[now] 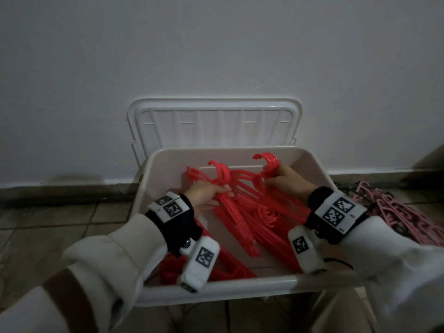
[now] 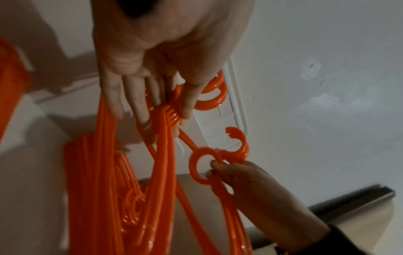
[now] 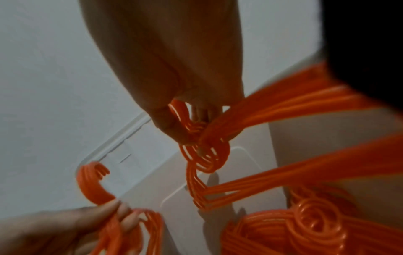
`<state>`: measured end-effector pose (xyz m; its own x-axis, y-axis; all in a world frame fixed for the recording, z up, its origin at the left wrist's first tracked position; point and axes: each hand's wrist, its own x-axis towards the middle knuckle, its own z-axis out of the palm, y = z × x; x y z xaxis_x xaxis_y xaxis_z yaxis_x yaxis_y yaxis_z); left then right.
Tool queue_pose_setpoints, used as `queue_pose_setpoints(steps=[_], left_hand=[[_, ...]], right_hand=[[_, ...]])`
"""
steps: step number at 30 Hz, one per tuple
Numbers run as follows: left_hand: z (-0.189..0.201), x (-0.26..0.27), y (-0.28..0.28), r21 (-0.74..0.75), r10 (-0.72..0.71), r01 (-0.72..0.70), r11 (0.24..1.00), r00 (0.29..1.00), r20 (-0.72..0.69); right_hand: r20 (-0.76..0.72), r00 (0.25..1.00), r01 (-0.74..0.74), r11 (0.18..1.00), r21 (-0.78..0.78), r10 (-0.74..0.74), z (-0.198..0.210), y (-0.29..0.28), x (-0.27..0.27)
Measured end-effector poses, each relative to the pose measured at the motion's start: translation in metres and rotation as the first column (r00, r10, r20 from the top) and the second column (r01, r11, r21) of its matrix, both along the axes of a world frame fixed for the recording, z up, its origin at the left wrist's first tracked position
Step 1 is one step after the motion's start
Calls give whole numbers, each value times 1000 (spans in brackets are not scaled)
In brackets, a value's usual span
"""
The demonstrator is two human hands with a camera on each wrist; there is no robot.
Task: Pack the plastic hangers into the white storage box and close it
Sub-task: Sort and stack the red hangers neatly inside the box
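The white storage box (image 1: pixel 216 288) stands open on the floor, its lid (image 1: pixel 213 126) leaning upright against the wall behind it. Several red plastic hangers (image 1: pixel 242 227) lie piled inside. My left hand (image 1: pixel 209 194) is in the box and pinches one bundle of red hangers (image 2: pixel 98 189) at the necks between thumb and fingers (image 2: pixel 185 103). My right hand (image 1: pixel 284 180) grips a second bundle (image 1: pixel 266 162) just below its hooks, lifted near the box's far right corner. In the right wrist view its fingers (image 3: pixel 172 124) curl round the necks.
A heap of pink hangers (image 1: pixel 396 212) lies on the tiled floor to the right of the box. A white wall (image 1: pixel 216 56) with a dark skirting rises directly behind the lid. Tiled floor (image 1: pixel 48 224) lies to the left of the box.
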<state>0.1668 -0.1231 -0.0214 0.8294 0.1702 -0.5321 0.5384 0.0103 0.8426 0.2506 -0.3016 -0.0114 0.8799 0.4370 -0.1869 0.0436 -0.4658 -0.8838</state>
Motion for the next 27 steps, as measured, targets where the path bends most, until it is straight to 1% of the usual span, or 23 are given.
queue_pose_setpoints(steps=[3, 6, 9, 11, 13, 14, 16, 17, 18, 19, 20, 21, 23, 25, 26, 27], left_hand=[[-5, -3, 13, 38, 5, -3, 999, 998, -56], [-4, -8, 21, 40, 56, -53, 998, 995, -78], [-4, -9, 28, 40, 117, -114, 993, 991, -67], [-5, -9, 30, 33, 130, -129, 991, 990, -60], [-5, -11, 32, 47, 124, -121, 992, 990, -64], [-4, -14, 33, 60, 116, -112, 992, 991, -67], [-3, -16, 34, 76, 103, -98, 992, 992, -66], [-3, -17, 35, 82, 96, -91, 992, 993, -67], [-2, -18, 35, 85, 94, -88, 993, 993, -69], [-2, -19, 36, 80, 97, -91, 993, 993, -69], [-2, -18, 36, 74, 93, -88, 993, 993, -70], [-2, -18, 36, 69, 89, -84, 994, 993, -75], [-2, -19, 37, 61, 81, -76, 995, 993, -82], [-2, -19, 38, 48, 76, -72, 996, 994, -79], [-2, -19, 38, 46, 76, -73, 996, 994, -77], [-1, -20, 38, 47, 78, -74, 996, 994, -74]], right_hand=[[38, 988, 156, 978, -139, -153, -13, -13, 18], [177, 956, 274, 927, -258, -233, -8, -20, 20], [176, 961, 250, 944, -213, -215, -3, -22, 15], [238, 944, 286, 924, -254, -227, -2, -23, 14], [331, 933, 269, 882, -387, -140, 5, -23, 8], [365, 928, 250, 842, -478, -68, 9, -23, 7], [415, 906, 232, 722, -652, 83, 15, -20, 3], [430, 891, 235, 667, -707, 142, 19, -17, 1], [456, 870, 250, 630, -735, 187, 22, -13, 0], [475, 851, 264, 598, -757, 225, 24, -8, 1], [491, 833, 268, 591, -761, 254, 27, -2, -1], [487, 840, 263, 607, -750, 238, 29, 3, 0], [453, 884, 265, 676, -688, 116, 31, 13, 3], [332, 943, 213, 736, -642, 16, 27, 19, 6], [276, 961, 201, 772, -603, -34, 23, 20, 8], [212, 972, 204, 823, -530, -105, 19, 20, 9]])
